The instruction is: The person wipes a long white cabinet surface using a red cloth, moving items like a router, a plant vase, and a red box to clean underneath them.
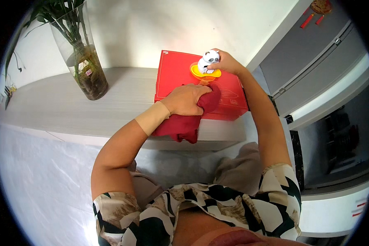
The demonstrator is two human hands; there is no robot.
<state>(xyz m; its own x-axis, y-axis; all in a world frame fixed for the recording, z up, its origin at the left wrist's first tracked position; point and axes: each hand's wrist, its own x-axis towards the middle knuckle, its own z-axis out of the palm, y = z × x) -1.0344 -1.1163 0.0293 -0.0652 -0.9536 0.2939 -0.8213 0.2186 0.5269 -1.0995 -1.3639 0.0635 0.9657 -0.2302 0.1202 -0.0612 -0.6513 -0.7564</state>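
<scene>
A dark red cloth [178, 127] is bunched under my left hand [186, 100], whose fingers press it onto a red box [175, 70]. Part of the cloth hangs over the front edge of the low cabinet. My right hand [229, 62] grips a white panda figurine [206, 60] by its side. The figurine has a yellow base [198, 72] and is at the box's upper surface; whether it touches the lid I cannot tell. An orange round shape shows around and below the base. Gold lines and small writing mark the box lid.
The box stands on a pale wood-grain cabinet [126, 89] against a white wall. A tall glass vase [90, 73] with green stems, roots and water stands to the left. Farther left are small dark objects and a cable [17, 61]. A grey door [326, 58] is at the right.
</scene>
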